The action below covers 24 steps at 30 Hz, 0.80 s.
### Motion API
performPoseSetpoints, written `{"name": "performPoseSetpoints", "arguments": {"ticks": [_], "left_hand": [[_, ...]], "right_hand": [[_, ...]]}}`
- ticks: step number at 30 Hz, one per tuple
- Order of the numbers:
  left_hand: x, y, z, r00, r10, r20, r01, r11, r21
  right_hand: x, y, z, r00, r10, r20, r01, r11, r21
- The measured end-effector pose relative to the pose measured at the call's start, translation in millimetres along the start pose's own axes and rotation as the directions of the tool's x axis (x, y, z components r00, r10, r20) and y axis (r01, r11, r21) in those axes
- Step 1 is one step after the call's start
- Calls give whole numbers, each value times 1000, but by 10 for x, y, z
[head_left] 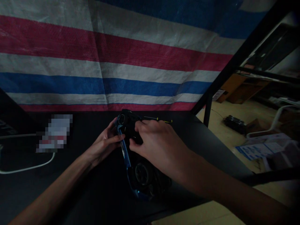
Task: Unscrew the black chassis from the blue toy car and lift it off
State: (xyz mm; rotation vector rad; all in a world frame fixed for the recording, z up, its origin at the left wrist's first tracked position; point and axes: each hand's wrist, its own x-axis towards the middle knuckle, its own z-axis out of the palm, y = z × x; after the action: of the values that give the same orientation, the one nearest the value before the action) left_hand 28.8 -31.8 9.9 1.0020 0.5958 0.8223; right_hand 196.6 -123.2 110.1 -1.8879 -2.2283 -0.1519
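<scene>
A blue toy car [126, 154] with black wheels is tipped on its side on the dark table, its black underside turned to the right. My left hand [106, 142] grips the blue body near the far end, thumb across its edge. Fingers of my right hand [158, 142] are curled at the black underside between the wheels; what lies between the fingertips and thumb is too dark to make out. Behind the right hand lies a thin screwdriver [165, 121] with a black and yellow handle, apart from both hands.
A pixelated flat item [56, 132] and a white cable [28, 169] lie on the table's left. A striped plastic sheet [140, 62] hangs behind. Black frame bars [207, 109] stand at the right, with boxes [260, 150] and clutter on the floor beyond.
</scene>
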Motion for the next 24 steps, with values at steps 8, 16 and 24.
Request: {"name": "performPoseSetpoints", "arguments": {"ticks": [8,16,24], "left_hand": [[4,9,17,1000,-14,11,14,1000,-2],[3,-9,3,1000,-29,-6,29,1000,-13],[14,33,-25,997,-68,-44,66,996,-54]], "right_hand": [[31,132,-212,997,73,-4,-73,997,-30],[-32,515,-303,993,94,-78,-94,996,4],[-171,1376,-154,976,183,115,-216,836,504]]}}
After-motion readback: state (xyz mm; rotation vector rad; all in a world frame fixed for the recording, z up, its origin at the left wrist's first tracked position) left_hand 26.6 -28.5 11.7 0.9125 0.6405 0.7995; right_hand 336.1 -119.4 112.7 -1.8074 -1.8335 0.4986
